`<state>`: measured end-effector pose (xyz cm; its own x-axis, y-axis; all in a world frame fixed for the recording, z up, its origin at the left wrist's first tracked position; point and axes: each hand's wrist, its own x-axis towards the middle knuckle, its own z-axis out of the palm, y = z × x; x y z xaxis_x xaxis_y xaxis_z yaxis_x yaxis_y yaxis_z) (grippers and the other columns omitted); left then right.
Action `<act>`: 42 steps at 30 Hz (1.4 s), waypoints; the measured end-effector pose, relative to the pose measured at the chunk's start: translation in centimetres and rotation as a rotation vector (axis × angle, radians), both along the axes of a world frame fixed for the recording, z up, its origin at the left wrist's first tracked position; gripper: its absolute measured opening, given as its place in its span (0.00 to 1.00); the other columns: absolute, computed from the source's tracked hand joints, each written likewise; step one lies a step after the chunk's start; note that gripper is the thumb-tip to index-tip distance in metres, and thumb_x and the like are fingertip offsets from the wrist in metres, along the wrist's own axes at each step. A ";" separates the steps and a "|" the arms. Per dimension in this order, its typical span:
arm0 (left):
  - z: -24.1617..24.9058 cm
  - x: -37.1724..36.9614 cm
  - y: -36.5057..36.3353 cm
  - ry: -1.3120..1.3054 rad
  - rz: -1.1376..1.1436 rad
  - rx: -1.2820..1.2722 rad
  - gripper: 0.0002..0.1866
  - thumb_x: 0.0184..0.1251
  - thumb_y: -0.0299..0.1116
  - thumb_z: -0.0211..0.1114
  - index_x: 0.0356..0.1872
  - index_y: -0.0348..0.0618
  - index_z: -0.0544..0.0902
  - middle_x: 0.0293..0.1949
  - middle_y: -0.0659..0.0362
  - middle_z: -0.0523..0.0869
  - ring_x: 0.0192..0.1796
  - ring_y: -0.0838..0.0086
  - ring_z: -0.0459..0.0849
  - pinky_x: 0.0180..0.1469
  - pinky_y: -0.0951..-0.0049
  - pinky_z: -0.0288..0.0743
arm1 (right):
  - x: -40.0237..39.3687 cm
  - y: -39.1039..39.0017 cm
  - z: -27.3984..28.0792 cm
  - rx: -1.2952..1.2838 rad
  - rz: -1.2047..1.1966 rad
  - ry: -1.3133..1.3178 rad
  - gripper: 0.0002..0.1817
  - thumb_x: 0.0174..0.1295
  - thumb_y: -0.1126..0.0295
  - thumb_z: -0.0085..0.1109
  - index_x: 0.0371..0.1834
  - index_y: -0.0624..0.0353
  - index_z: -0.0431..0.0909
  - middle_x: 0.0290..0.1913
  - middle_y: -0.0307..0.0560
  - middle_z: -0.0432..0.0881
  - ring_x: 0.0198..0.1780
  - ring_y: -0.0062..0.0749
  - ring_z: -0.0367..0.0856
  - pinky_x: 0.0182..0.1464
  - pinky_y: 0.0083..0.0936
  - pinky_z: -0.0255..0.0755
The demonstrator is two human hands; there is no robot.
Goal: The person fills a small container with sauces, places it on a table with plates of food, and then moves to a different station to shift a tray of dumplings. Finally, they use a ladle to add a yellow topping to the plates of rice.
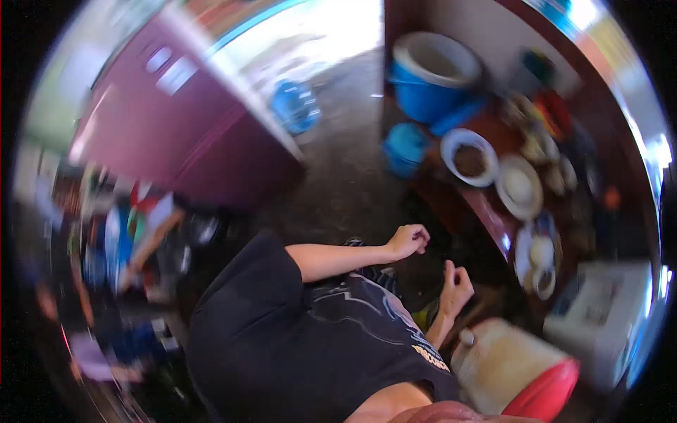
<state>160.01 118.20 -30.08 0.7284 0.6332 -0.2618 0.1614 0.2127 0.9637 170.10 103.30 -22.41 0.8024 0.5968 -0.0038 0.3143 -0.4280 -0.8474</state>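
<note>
The view is blurred and tilted. My left hand (409, 241) is stretched out over the dark floor with its fingers curled in, and I see nothing in it. My right hand (456, 283) is a short way below it, near the edge of a dark wooden table (486, 211), fingers also curled with nothing visible in them. My black printed T-shirt (317, 331) fills the lower middle. On the table lie a white bowl with dark contents (470, 158) and a white plate (520, 186).
A blue bucket with a white rim (431, 74) and a small blue container (405, 148) stand on the floor by the table. A maroon door (176, 120) is at the left. A beige and red container (522, 374) and a white box (599, 317) are at the lower right. Clutter lies at the left.
</note>
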 end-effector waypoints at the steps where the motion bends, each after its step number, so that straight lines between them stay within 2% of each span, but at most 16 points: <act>1: -0.8 -3.4 1.0 0.159 0.007 0.015 0.06 0.57 0.23 0.54 0.33 0.36 0.78 0.27 0.56 0.82 0.31 0.73 0.83 0.34 0.75 0.77 | -0.1 1.3 0.4 0.018 0.053 0.000 0.17 0.58 0.65 0.59 0.16 0.66 0.72 0.13 0.43 0.70 0.17 0.19 0.63 0.21 0.23 0.59; 7: -9.0 -24.9 4.4 0.745 0.513 0.298 0.08 0.48 0.34 0.57 0.25 0.44 0.82 0.26 0.54 0.84 0.30 0.64 0.84 0.35 0.66 0.76 | -4.6 9.5 1.7 -0.040 0.424 -0.044 0.28 0.65 0.55 0.46 0.10 0.65 0.66 0.09 0.40 0.60 0.14 0.21 0.55 0.19 0.26 0.50; 9: -10.6 -31.6 3.0 0.643 0.762 -0.017 0.08 0.48 0.33 0.56 0.25 0.43 0.81 0.26 0.53 0.84 0.31 0.62 0.84 0.35 0.66 0.76 | -8.1 12.6 1.4 0.012 0.539 -0.034 0.29 0.66 0.55 0.44 0.11 0.65 0.66 0.09 0.40 0.60 0.15 0.21 0.56 0.19 0.26 0.51; 11: -12.4 -38.9 1.0 0.675 0.815 -0.029 0.07 0.48 0.33 0.57 0.23 0.43 0.80 0.23 0.53 0.83 0.28 0.63 0.84 0.33 0.68 0.76 | -13.5 16.5 1.9 0.067 0.671 -0.054 0.28 0.67 0.56 0.42 0.12 0.65 0.67 0.10 0.40 0.62 0.16 0.22 0.57 0.21 0.26 0.52; 14: -14.0 -48.3 -3.9 0.687 0.940 -0.231 0.06 0.49 0.32 0.57 0.21 0.42 0.78 0.19 0.54 0.80 0.22 0.68 0.82 0.29 0.69 0.74 | -23.0 22.1 2.0 0.159 0.938 -0.071 0.17 0.67 0.67 0.38 0.27 0.65 0.73 0.23 0.50 0.75 0.26 0.32 0.71 0.36 0.25 0.66; 19: -14.6 -60.0 -14.2 0.570 1.456 -0.466 0.03 0.52 0.25 0.58 0.24 0.38 0.79 0.19 0.56 0.79 0.21 0.72 0.80 0.19 0.72 0.71 | -41.9 28.8 4.5 0.331 1.555 -0.156 0.10 0.57 0.80 0.48 0.40 0.60 0.75 0.31 0.52 0.77 0.31 0.42 0.77 0.35 0.29 0.70; 21: -13.6 -62.0 -18.0 0.542 1.664 -0.538 0.04 0.53 0.26 0.57 0.25 0.38 0.79 0.19 0.55 0.79 0.20 0.73 0.79 0.19 0.74 0.73 | -49.5 31.1 4.9 0.498 1.762 -0.202 0.08 0.55 0.80 0.52 0.38 0.62 0.77 0.35 0.52 0.78 0.32 0.43 0.77 0.34 0.29 0.70; 24: -15.2 -63.3 -23.4 0.046 1.938 -0.588 0.04 0.53 0.27 0.58 0.25 0.38 0.79 0.18 0.57 0.78 0.17 0.73 0.77 0.19 0.73 0.75 | -60.7 33.8 7.1 0.678 1.966 -0.155 0.05 0.54 0.78 0.53 0.33 0.62 0.77 0.29 0.52 0.78 0.34 0.46 0.77 0.36 0.34 0.70; 25: -17.1 -62.9 -25.1 -0.225 2.028 -0.527 0.04 0.53 0.27 0.59 0.23 0.38 0.78 0.16 0.57 0.77 0.16 0.73 0.77 0.18 0.72 0.74 | -64.4 34.7 7.5 0.719 1.988 -0.159 0.05 0.54 0.78 0.53 0.34 0.62 0.78 0.30 0.52 0.79 0.34 0.44 0.78 0.35 0.31 0.71; 28: -22.7 -60.2 -28.3 -0.311 2.084 -0.467 0.07 0.55 0.31 0.57 0.20 0.41 0.77 0.15 0.58 0.74 0.14 0.72 0.74 0.16 0.72 0.71 | -75.7 38.6 7.9 0.743 2.016 -0.315 0.05 0.54 0.77 0.54 0.33 0.62 0.78 0.31 0.53 0.80 0.34 0.43 0.80 0.35 0.30 0.71; 31: -32.7 -54.5 -31.3 -0.922 1.966 -0.223 0.12 0.57 0.36 0.54 0.15 0.48 0.73 0.12 0.60 0.70 0.12 0.73 0.70 0.13 0.71 0.64 | -86.9 43.6 6.8 0.803 1.980 -0.323 0.06 0.54 0.69 0.55 0.29 0.58 0.79 0.30 0.55 0.79 0.34 0.49 0.79 0.37 0.38 0.72; 33: -25.3 -53.1 -30.1 -0.395 2.127 -0.922 0.10 0.57 0.36 0.54 0.19 0.48 0.74 0.15 0.61 0.72 0.14 0.74 0.69 0.14 0.73 0.62 | -93.7 47.2 5.8 0.642 1.918 -0.567 0.07 0.53 0.70 0.53 0.28 0.57 0.80 0.30 0.57 0.79 0.35 0.50 0.79 0.39 0.40 0.73; 35: -20.5 -51.7 -28.4 -0.359 2.144 -1.164 0.07 0.58 0.35 0.54 0.23 0.49 0.75 0.18 0.62 0.73 0.15 0.75 0.69 0.15 0.74 0.61 | -100.3 50.6 4.7 0.433 1.840 -0.833 0.09 0.53 0.69 0.53 0.31 0.60 0.81 0.30 0.58 0.80 0.38 0.47 0.80 0.41 0.39 0.73; 37: -21.7 -51.1 -28.1 -0.531 2.301 -1.090 0.05 0.59 0.34 0.53 0.29 0.48 0.75 0.22 0.61 0.75 0.20 0.73 0.74 0.20 0.73 0.69 | -106.0 53.7 0.8 0.155 1.720 -0.797 0.10 0.53 0.70 0.53 0.31 0.64 0.80 0.30 0.59 0.80 0.39 0.45 0.81 0.43 0.37 0.74; 41: -25.6 -50.6 -27.8 -1.053 2.631 -0.787 0.06 0.61 0.33 0.52 0.35 0.45 0.74 0.26 0.57 0.79 0.27 0.69 0.80 0.31 0.69 0.80 | -109.2 53.2 -1.1 0.162 1.728 -0.813 0.11 0.54 0.71 0.49 0.30 0.66 0.80 0.33 0.62 0.80 0.40 0.50 0.81 0.43 0.39 0.75; 42: -25.5 -51.7 -27.7 -0.920 2.612 -0.717 0.06 0.61 0.32 0.52 0.35 0.43 0.74 0.27 0.56 0.79 0.28 0.68 0.80 0.32 0.69 0.80 | -109.0 52.6 -0.8 0.163 1.729 -0.871 0.12 0.56 0.70 0.47 0.31 0.64 0.81 0.36 0.61 0.80 0.41 0.50 0.81 0.42 0.41 0.75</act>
<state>108.27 90.50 -55.57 -0.5299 -0.0475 -0.8467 -0.6740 -0.5824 0.4545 61.13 155.92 -23.25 -0.8081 0.5731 0.1360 0.5333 0.8100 -0.2440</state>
